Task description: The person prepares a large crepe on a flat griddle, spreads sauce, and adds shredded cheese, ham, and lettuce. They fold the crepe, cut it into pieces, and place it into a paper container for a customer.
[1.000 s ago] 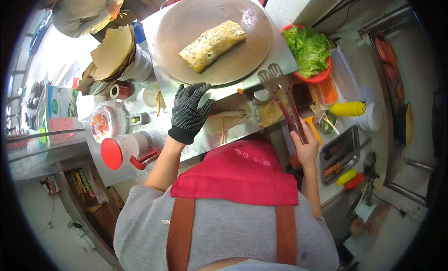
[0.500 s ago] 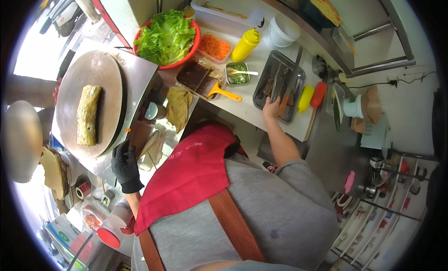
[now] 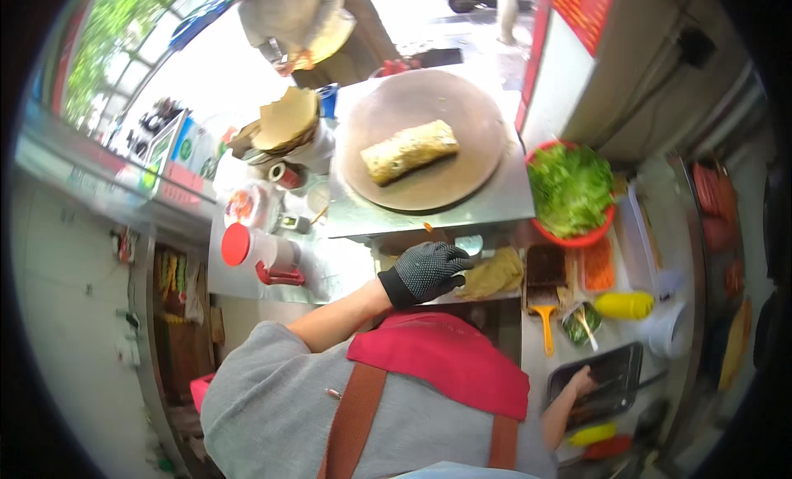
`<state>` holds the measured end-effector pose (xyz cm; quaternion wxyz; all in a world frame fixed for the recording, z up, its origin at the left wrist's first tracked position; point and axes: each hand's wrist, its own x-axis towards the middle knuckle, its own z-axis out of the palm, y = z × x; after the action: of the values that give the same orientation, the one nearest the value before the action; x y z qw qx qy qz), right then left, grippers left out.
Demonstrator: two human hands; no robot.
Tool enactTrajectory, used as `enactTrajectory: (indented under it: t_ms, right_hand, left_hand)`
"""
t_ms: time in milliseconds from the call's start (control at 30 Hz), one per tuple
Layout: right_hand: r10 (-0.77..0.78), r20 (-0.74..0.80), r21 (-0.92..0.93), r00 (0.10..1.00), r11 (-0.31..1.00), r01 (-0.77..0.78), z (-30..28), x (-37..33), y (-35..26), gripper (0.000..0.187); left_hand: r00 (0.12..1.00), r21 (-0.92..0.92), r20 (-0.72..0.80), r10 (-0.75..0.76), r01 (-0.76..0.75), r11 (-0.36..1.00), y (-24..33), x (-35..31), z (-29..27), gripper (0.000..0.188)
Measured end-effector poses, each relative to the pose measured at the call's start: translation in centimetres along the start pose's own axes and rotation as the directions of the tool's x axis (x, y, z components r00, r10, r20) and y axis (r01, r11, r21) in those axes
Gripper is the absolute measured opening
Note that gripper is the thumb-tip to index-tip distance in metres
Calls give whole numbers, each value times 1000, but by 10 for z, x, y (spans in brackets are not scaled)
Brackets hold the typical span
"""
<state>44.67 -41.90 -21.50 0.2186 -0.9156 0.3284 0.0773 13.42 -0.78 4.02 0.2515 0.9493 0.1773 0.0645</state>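
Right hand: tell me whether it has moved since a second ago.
Yes. The right hand was by the round griddle holding tongs; now it rests in the dark metal tray, beyond the yellow bottle from the griddle. No tongs visible.

The person wears a grey top with sleeves pushed up above the elbows, and over it a red apron bib hung on two broad brown straps that run over the shoulders. The left hand [image 3: 426, 271] is covered by a dark knitted glove dotted with small pale grip bumps, its cuff ending at the wrist. The right hand [image 3: 581, 383] is bare, with no glove.
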Motion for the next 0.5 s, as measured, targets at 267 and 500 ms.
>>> enactTrajectory:
  t_ms: [267, 500]
  right_hand:
    - [-470, 176, 836, 865, 536, 121, -45, -243, -70, 38]
    - [-912, 231, 910, 338, 326, 256, -57, -377, -201, 24]
  left_hand:
    - [835, 168, -505, -216, 341, 925, -140, -36, -47, 70]
    - [810, 159, -278, -517, 570, 806, -196, -7, -62, 103]
